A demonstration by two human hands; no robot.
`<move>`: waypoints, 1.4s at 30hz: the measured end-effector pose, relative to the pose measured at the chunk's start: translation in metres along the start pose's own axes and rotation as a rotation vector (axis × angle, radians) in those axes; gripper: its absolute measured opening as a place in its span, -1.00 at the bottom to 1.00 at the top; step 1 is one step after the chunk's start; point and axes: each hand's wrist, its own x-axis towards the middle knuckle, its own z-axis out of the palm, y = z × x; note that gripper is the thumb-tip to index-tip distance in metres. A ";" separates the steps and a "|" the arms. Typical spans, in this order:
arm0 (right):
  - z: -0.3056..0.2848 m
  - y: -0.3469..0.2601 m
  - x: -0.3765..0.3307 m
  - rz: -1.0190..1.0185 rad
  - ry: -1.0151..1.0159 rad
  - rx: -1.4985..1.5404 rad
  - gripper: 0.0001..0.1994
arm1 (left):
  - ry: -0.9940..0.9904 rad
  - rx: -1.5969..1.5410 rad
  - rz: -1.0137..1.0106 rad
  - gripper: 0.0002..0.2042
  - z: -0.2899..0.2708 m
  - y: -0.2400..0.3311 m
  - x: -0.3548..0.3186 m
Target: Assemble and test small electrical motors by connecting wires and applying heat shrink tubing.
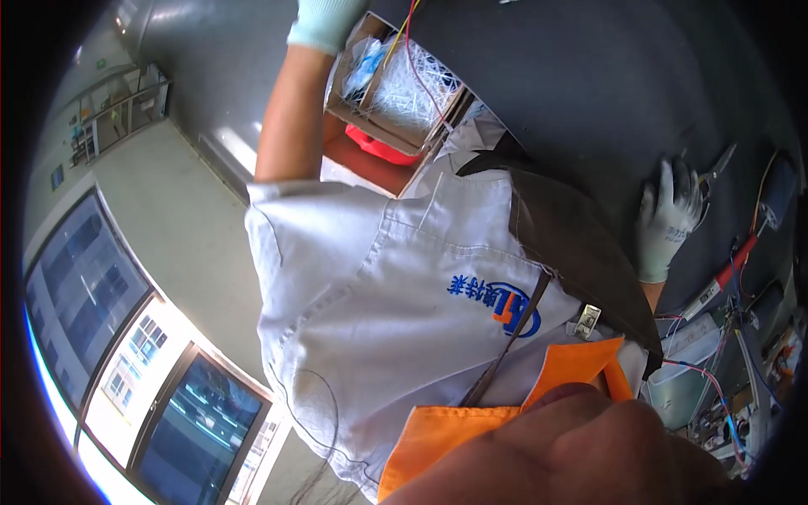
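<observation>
Orange collar [438, 429] nearest the lens. Right hand [669, 220], gloved, lies open and flat on the dark table [572, 76], pliers [718, 164] just beside its fingertips. Left hand [324, 23], gloved, grip unclear, touches a cardboard box [391, 88] of white ties. Windows [80, 295] beyond the left hand.

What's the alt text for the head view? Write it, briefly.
The gloved right hand lies flat, fingers spread, on a dark table beside pliers; the gloved left hand is raised by a cardboard box of white plastic strips and wires. A white short-sleeved shirt with an orange collar fills the middle.
</observation>
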 end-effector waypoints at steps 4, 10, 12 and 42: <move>0.010 0.025 -0.031 0.241 -0.011 -0.323 -0.58 | -0.606 -0.216 -0.402 -0.08 0.035 0.004 0.060; 0.011 0.064 -0.085 0.527 0.092 -0.275 -0.61 | -0.794 -0.478 -0.244 0.11 0.058 -0.010 0.091; 0.007 0.063 -0.086 0.566 0.111 -0.326 -0.60 | -0.776 -0.611 -0.275 0.14 0.060 -0.024 0.085; -0.103 -0.013 -0.008 0.672 0.013 1.963 -0.73 | -1.168 -1.365 -0.534 -0.31 -0.014 0.206 0.024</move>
